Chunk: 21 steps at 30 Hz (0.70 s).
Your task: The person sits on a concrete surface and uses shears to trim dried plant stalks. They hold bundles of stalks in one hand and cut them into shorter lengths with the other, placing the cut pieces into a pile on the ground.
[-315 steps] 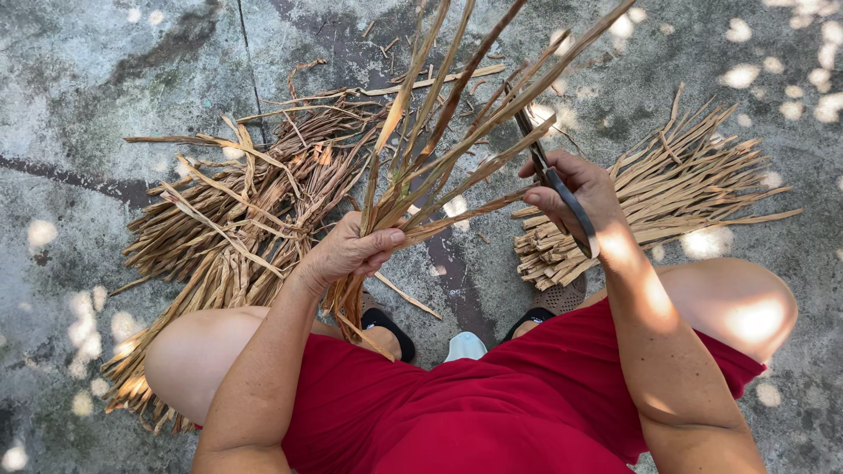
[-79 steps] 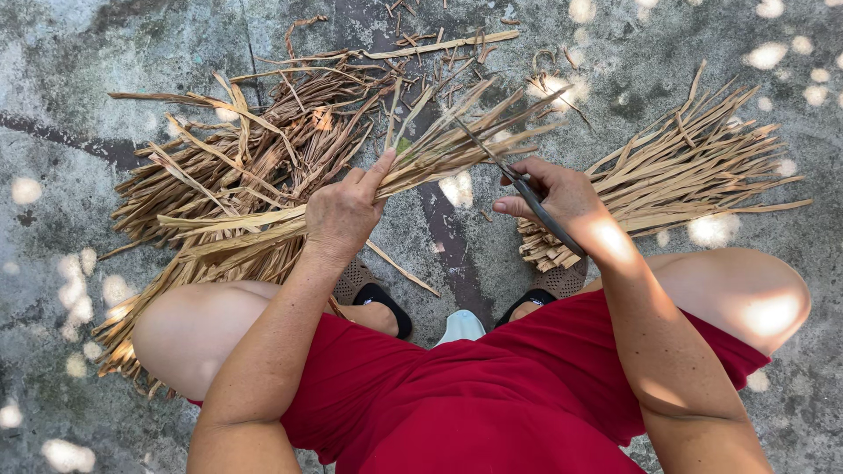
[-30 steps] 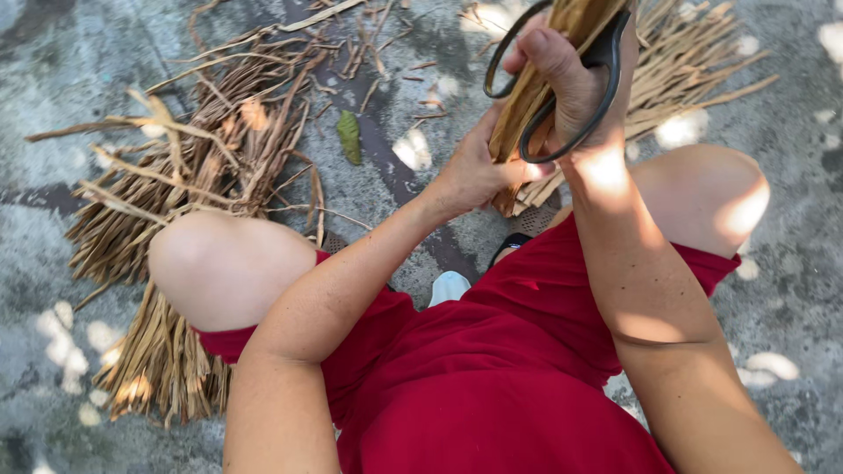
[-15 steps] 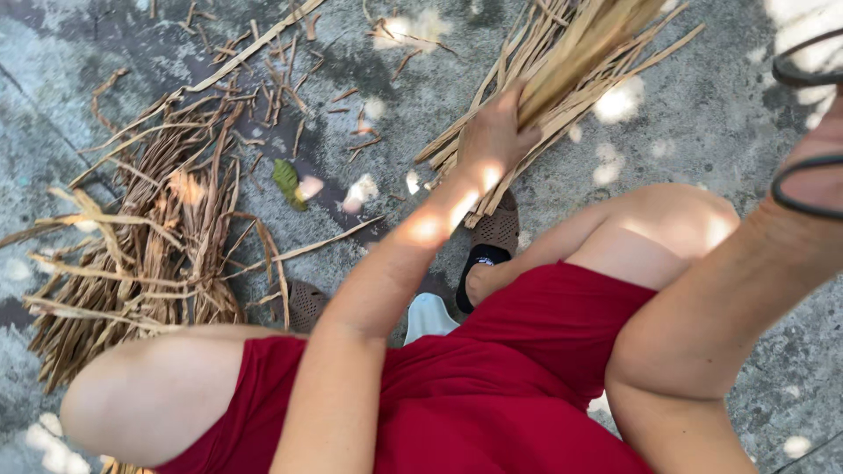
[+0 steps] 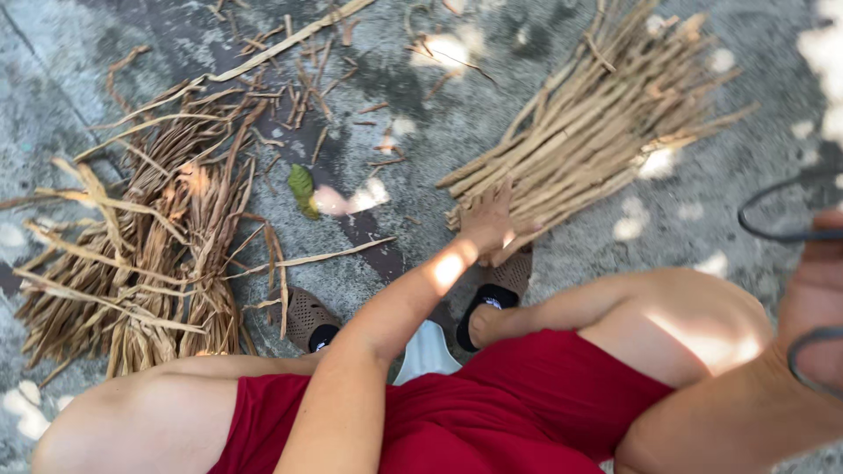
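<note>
Reaching forward, the left hand [image 5: 488, 224] lies flat, fingers spread, on the near end of the bundle of trimmed stalks [image 5: 597, 132] on the concrete. Off at the frame's edge, the right hand [image 5: 812, 294] grips dark scissor loops [image 5: 786, 233], well apart from that bundle.

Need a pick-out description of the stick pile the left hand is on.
Start at the grey concrete ground above the person's knees. Two dry heaps lie there; take the upper-right one, the stick pile, with the left hand resting on its near end. Its pieces are straight, pale and trimmed, unlike the tangled leafy heap on the left.
</note>
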Motion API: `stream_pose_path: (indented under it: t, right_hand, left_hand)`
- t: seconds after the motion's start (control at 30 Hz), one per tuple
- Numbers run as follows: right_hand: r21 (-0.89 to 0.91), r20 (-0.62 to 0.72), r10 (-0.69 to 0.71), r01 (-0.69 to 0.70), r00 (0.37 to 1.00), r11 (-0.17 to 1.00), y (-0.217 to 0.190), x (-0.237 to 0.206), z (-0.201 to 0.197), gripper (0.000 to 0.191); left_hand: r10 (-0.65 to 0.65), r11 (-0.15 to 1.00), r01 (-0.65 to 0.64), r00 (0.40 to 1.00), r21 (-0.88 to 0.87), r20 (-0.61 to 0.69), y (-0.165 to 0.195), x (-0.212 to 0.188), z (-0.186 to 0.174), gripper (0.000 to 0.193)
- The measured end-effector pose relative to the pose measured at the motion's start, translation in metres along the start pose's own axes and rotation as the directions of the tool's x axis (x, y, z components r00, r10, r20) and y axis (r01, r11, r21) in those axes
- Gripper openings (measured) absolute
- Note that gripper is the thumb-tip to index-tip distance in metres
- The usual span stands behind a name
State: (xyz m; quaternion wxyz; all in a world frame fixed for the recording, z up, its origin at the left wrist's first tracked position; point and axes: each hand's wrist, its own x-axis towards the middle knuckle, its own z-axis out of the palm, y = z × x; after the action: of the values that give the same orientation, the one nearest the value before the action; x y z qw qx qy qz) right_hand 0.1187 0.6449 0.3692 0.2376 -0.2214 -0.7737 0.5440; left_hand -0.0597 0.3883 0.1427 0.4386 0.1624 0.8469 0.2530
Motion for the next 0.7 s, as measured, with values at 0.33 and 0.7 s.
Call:
stream_pose_path:
  t: [0.33,0.7]
  right_hand:
    - [0.108,0.805,0.381,0.743,-0.456,0.661,0.199,-0.153,0.238,0.011]
    - [0.464,0.512,0.328,0.577,-0.794,0.672,0.204,-0.16,0.29,0.012]
  left_hand:
    - [-0.2,0.98,0.108,0.585,-0.169,-0.786,-0.215,0.098,-0.218,0.051]
    - [-0.347,0.924,0.368,0.686,-0.105,-0.639,-0.305,0.131,-0.328,0.082]
